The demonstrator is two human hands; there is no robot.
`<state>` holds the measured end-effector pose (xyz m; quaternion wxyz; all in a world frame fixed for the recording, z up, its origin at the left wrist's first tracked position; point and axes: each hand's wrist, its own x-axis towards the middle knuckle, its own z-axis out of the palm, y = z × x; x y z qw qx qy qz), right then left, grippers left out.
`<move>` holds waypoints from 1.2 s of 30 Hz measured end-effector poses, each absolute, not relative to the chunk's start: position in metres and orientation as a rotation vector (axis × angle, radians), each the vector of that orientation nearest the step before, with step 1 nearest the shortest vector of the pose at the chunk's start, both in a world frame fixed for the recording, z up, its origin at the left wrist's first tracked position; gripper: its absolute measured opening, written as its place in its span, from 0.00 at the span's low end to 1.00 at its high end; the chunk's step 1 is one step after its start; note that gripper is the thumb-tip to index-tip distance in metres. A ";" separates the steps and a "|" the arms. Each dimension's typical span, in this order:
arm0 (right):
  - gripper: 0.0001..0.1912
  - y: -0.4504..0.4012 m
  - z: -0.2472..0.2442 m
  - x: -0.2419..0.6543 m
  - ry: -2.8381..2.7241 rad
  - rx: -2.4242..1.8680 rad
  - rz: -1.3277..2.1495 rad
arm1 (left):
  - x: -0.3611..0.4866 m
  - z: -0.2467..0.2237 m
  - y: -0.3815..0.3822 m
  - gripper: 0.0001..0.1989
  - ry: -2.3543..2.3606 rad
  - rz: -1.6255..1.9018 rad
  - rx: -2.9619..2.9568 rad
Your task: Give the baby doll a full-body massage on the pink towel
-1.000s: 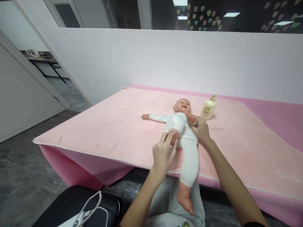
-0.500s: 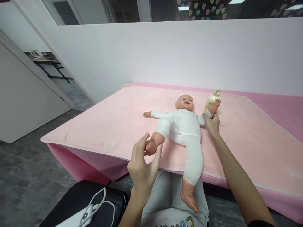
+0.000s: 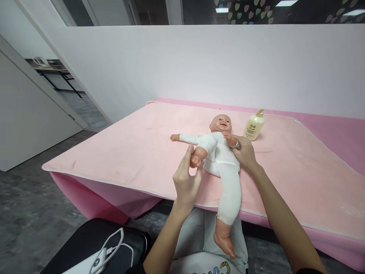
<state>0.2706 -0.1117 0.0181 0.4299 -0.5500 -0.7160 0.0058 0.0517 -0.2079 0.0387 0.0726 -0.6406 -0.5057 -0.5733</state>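
Note:
A baby doll (image 3: 225, 152) with a white cloth body lies on its back on the pink mat (image 3: 137, 144), its head toward the wall. My left hand (image 3: 186, 180) grips the doll's bent leg by the foot, thumb on one side and fingers on the other. The doll's forearm is in my right hand (image 3: 243, 150), folded over the chest with the small hand below the chin. The doll's other leg hangs straight over the table's near edge, above my lap. Its other arm lies stretched out on the mat.
A pale yellow pump bottle (image 3: 253, 125) stands on the mat beside the doll's head. Behind the table rises a white wall (image 3: 182, 64). At lower left is a black seat (image 3: 94, 243) with a white device and cable (image 3: 98, 260) on it.
My right hand has brought the doll's arm inward across its chest, uncovering the bottle. My left hand has pushed the leg up and toward the doll's belly.

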 end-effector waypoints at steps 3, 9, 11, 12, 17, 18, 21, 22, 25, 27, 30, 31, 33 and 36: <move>0.18 -0.107 0.017 0.274 -1.477 -1.378 0.229 | 0.053 0.031 -0.224 0.23 -1.514 -1.747 -2.006; 0.23 -0.092 0.010 0.291 -0.851 -1.347 0.470 | 0.058 0.032 -0.263 0.26 -1.231 -1.683 -2.264; 0.25 -0.093 0.009 0.292 -0.861 -1.352 0.442 | 0.059 0.032 -0.257 0.25 -1.257 -1.714 -2.239; 0.24 -0.094 0.009 0.291 -0.918 -1.391 0.411 | 0.060 0.032 -0.251 0.23 -1.308 -1.743 -2.200; 0.19 -0.108 0.012 0.272 -1.710 -1.382 0.051 | 0.066 0.033 -0.207 0.18 -1.588 -1.820 -2.104; 0.18 -0.110 0.012 0.269 -1.809 -1.345 -0.028 | 0.069 0.034 -0.201 0.18 -1.603 -1.812 -2.136; 0.17 -0.111 0.011 0.268 -1.779 -1.351 -0.068 | 0.077 0.038 -0.191 0.18 -1.602 -1.757 -2.257; 0.16 -0.109 0.010 0.270 -1.717 -1.357 -0.022 | 0.080 0.038 -0.192 0.19 -1.596 -1.733 -2.292; 0.17 -0.104 0.007 0.277 -1.480 -1.361 0.185 | 0.081 0.037 -0.205 0.22 -1.507 -1.660 -2.354; 0.18 -0.099 0.005 0.280 -1.299 -1.373 0.306 | 0.078 0.031 -0.223 0.25 -1.373 -1.621 -2.367; 0.19 -0.095 0.005 0.283 -1.041 -1.389 0.401 | 0.068 0.020 -0.258 0.29 -1.185 -1.603 -2.360; 0.18 -0.094 0.005 0.284 -0.976 -1.385 0.424 | 0.065 0.017 -0.267 0.30 -1.155 -1.619 -2.336; 0.18 -0.094 0.006 0.284 -0.900 -1.376 0.451 | 0.060 0.013 -0.278 0.31 -1.130 -1.646 -2.301; 0.19 -0.097 0.007 0.282 -0.996 -1.404 0.406 | 0.058 0.015 -0.268 0.29 -1.153 -1.672 -2.308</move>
